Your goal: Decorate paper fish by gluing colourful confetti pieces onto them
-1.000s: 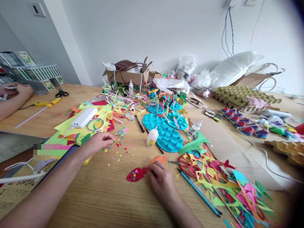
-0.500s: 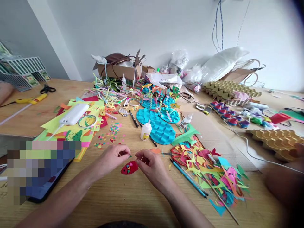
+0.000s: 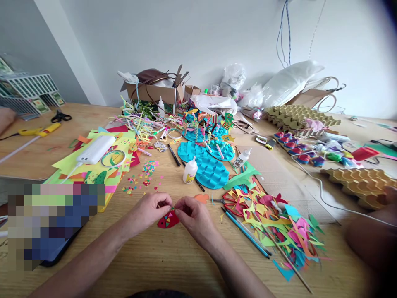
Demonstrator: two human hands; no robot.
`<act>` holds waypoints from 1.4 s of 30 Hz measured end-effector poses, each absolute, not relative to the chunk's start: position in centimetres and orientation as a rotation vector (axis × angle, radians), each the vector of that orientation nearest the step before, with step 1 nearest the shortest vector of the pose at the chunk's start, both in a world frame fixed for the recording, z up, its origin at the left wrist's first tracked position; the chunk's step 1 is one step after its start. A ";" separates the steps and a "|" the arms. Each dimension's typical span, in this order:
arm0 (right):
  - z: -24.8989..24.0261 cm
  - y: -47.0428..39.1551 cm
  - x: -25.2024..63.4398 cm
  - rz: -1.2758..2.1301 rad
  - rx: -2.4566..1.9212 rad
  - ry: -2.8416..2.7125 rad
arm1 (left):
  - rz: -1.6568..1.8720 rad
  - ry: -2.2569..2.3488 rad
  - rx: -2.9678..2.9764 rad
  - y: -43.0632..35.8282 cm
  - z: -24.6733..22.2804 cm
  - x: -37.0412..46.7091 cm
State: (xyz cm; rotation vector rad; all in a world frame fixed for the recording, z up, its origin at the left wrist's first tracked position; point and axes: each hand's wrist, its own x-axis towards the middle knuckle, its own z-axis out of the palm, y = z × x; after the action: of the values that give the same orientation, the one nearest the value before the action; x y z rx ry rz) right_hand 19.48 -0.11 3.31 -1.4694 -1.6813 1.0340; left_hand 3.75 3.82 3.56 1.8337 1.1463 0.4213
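A red paper fish (image 3: 163,222) with coloured triangles on its body lies on the wooden table, partly hidden by my fingers. Just above it, my left hand (image 3: 155,207) pinches a tiny green paper piece (image 3: 173,209). My right hand (image 3: 190,213) meets it from the other side, its fingertips pressed together at the same piece and almost touching the left ones. Beyond my hands stands a white glue bottle (image 3: 190,170). Tiny coloured paper bits (image 3: 149,169) are scattered to the left of the bottle.
Paper scraps (image 3: 279,219), scissors (image 3: 228,202) and blue pencils (image 3: 248,234) lie to the right. Blue paper-covered ovals (image 3: 211,169) are ahead. Coloured sheets with a white power bank (image 3: 96,149) sit left, near a phone (image 3: 62,248). Another person's hand (image 3: 391,196) shows at the right edge.
My hands have come together over the fish, the fingertips now meeting at the green piece. The fish's tail end is more covered by my right hand.
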 end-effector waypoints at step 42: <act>3.3 -0.2 19.9 1.020 -1.494 -1.927 | 0.307 1.188 1.917 2.3 2.9 3.2</act>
State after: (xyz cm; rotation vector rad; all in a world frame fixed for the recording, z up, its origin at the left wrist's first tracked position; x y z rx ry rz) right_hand 19.95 -0.16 3.26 -1.4936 -1.9274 1.0201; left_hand 3.17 2.29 2.88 1.9172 1.1884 0.3067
